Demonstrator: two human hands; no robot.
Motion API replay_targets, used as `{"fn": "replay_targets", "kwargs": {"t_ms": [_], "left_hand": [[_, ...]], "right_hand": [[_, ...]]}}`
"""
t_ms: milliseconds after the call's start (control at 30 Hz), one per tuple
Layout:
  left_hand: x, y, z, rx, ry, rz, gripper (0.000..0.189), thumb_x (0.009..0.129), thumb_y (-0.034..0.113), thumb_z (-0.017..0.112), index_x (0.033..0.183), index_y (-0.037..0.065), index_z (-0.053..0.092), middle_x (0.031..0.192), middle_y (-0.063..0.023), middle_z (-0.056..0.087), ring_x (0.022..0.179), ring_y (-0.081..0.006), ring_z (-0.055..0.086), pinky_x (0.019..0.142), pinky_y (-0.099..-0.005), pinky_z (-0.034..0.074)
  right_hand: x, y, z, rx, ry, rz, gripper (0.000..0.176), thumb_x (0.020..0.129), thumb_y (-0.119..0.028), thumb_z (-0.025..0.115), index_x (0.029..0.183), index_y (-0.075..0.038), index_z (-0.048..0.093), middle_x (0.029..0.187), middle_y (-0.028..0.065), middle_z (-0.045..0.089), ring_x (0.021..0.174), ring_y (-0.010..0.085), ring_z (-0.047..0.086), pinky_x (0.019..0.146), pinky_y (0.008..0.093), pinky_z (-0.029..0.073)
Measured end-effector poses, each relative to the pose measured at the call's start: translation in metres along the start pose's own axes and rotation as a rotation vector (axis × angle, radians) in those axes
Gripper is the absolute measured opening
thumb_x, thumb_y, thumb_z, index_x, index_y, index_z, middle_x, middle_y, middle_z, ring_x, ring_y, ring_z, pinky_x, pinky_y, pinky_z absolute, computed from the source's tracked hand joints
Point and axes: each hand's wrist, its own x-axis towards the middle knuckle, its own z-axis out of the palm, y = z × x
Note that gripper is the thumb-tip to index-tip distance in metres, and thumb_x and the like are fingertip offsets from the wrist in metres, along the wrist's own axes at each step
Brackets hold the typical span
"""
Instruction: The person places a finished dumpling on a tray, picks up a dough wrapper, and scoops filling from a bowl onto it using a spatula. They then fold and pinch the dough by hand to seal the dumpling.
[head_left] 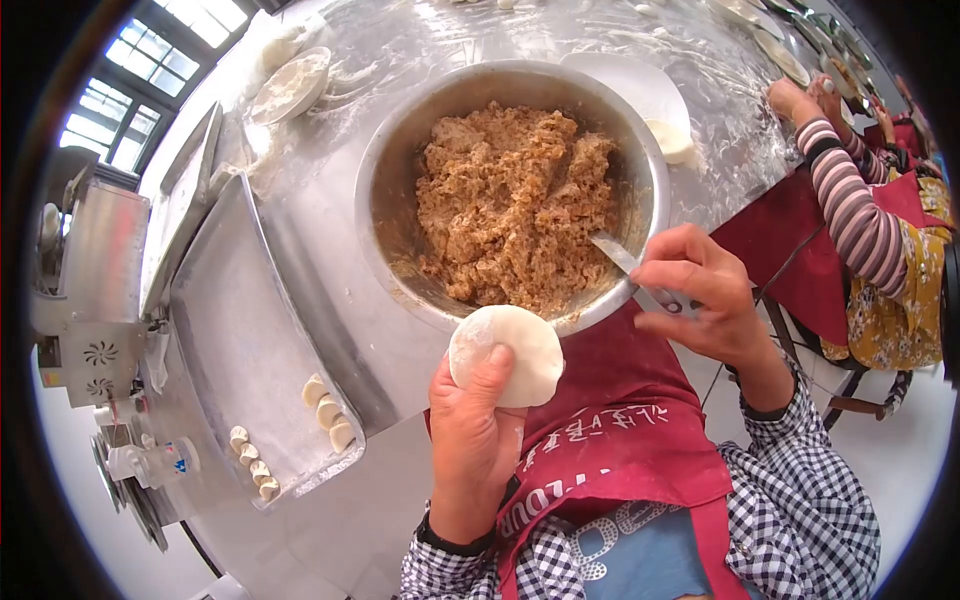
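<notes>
My left hand (465, 445) holds a round white dumpling wrapper (525, 350) on its fingers, the thumb pressed on top. No filling shows on the wrapper. A big metal bowl (372, 205) of brown minced filling (510, 205) stands just beyond it, and the wrapper overlaps the near rim in view. At the bowl's right edge my right hand (708, 295) is closed on a flat metal spatula (614, 252). The spatula's blade reaches over the rim to the filling; its handle is partly hidden by my fingers.
Left of the bowl lies a metal tray (235, 290) with several shaped dumplings (328, 412) near its front end. A white plate (645, 90) with wrappers (672, 142) sits behind the bowl's right side. A floured dish (290, 88) is at back left. Another person's hand (793, 102) is at right.
</notes>
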Motion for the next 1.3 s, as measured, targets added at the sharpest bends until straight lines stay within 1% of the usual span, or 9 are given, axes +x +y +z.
{"fn": "replay_targets", "kwargs": {"t_ms": [100, 300, 433, 533, 600, 767, 933, 1033, 1300], "left_hand": [[0.000, -0.003, -0.004, 0.027, -0.014, 0.001, 0.030, 0.083, 0.007, 0.060, 0.111, 0.000, 0.049, 0.100, -0.0136, 0.060, 0.089, -0.0242, 0.062, 0.076, -0.0390, 0.055], [-0.003, -0.004, -0.007, 0.042, 0.013, 0.029, 0.033, 0.081, 0.007, 0.062, 0.110, -0.001, 0.050, 0.099, -0.0136, 0.061, 0.087, -0.0241, 0.062, 0.075, -0.0387, 0.055], [-0.009, -0.001, -0.004, 0.065, 0.044, 0.034, 0.033, 0.080, 0.009, 0.064, 0.109, -0.001, 0.051, 0.096, -0.0129, 0.061, 0.087, -0.0241, 0.063, 0.073, -0.0379, 0.054], [-0.012, -0.001, -0.010, 0.088, 0.054, 0.031, 0.032, 0.079, 0.010, 0.065, 0.106, 0.000, 0.052, 0.093, -0.0121, 0.062, 0.085, -0.0236, 0.063, 0.072, -0.0373, 0.055], [-0.013, -0.003, -0.013, 0.124, 0.044, 0.029, 0.031, 0.079, 0.010, 0.066, 0.105, 0.000, 0.053, 0.092, -0.0118, 0.062, 0.084, -0.0234, 0.063, 0.070, -0.0372, 0.055], [-0.015, -0.009, -0.018, 0.135, 0.091, 0.005, 0.032, 0.077, 0.010, 0.069, 0.103, 0.002, 0.054, 0.090, -0.0112, 0.062, 0.083, -0.0246, 0.064, 0.066, -0.0366, 0.055], [-0.016, -0.012, -0.023, 0.110, 0.114, -0.032, 0.032, 0.078, 0.009, 0.067, 0.106, 0.002, 0.052, 0.091, -0.0126, 0.062, 0.085, -0.0255, 0.063, 0.070, -0.0363, 0.054], [-0.017, -0.013, -0.025, 0.103, 0.139, -0.029, 0.032, 0.078, 0.009, 0.065, 0.107, 0.001, 0.051, 0.092, -0.0131, 0.062, 0.085, -0.0256, 0.063, 0.072, -0.0369, 0.054], [-0.015, -0.018, -0.032, 0.070, 0.137, -0.020, 0.030, 0.080, 0.009, 0.062, 0.107, 0.000, 0.051, 0.097, -0.0135, 0.061, 0.089, -0.0251, 0.062, 0.075, -0.0374, 0.053]], "right_hand": [[0.008, 0.007, 0.010, -0.029, 0.067, -0.015, 0.016, 0.067, 0.000, 0.069, 0.080, -0.003, 0.061, 0.078, 0.0080, 0.057, 0.071, 0.0222, 0.058, 0.062, 0.0313, 0.047], [0.035, 0.017, 0.006, -0.170, -0.049, -0.137, 0.012, 0.069, -0.001, 0.067, 0.079, -0.003, 0.060, 0.077, 0.0083, 0.058, 0.071, 0.0247, 0.059, 0.061, 0.0305, 0.048], [0.038, 0.017, -0.002, -0.143, -0.035, -0.121, 0.012, 0.070, 0.000, 0.067, 0.079, -0.003, 0.060, 0.079, 0.0087, 0.060, 0.072, 0.0248, 0.059, 0.062, 0.0302, 0.048], [0.036, 0.010, -0.013, -0.063, 0.028, -0.025, 0.011, 0.072, 0.001, 0.066, 0.081, -0.001, 0.061, 0.082, 0.0088, 0.061, 0.072, 0.0203, 0.061, 0.064, 0.0276, 0.049], [0.033, 0.007, -0.017, 0.180, 0.116, 0.098, 0.010, 0.075, 0.000, 0.066, 0.084, 0.001, 0.062, 0.084, 0.0085, 0.063, 0.074, 0.0150, 0.061, 0.066, 0.0248, 0.050], [0.027, 0.014, -0.009, 0.424, 0.110, 0.085, 0.011, 0.077, 0.001, 0.065, 0.088, 0.002, 0.063, 0.086, 0.0088, 0.063, 0.077, 0.0131, 0.061, 0.069, 0.0236, 0.050], [0.038, 0.015, 0.003, 0.512, 0.103, 0.005, 0.011, 0.077, 0.004, 0.064, 0.088, 0.002, 0.064, 0.088, 0.0099, 0.065, 0.080, 0.0156, 0.062, 0.071, 0.0254, 0.050], [0.046, 0.022, 0.008, 0.438, 0.019, -0.095, 0.012, 0.075, 0.005, 0.064, 0.087, 0.002, 0.063, 0.087, 0.0150, 0.065, 0.081, 0.0199, 0.062, 0.069, 0.0273, 0.049], [0.051, 0.030, 0.015, 0.457, -0.196, 0.035, 0.011, 0.075, 0.004, 0.065, 0.086, 0.001, 0.064, 0.086, 0.0106, 0.066, 0.079, 0.0172, 0.062, 0.071, 0.0269, 0.049]]}}
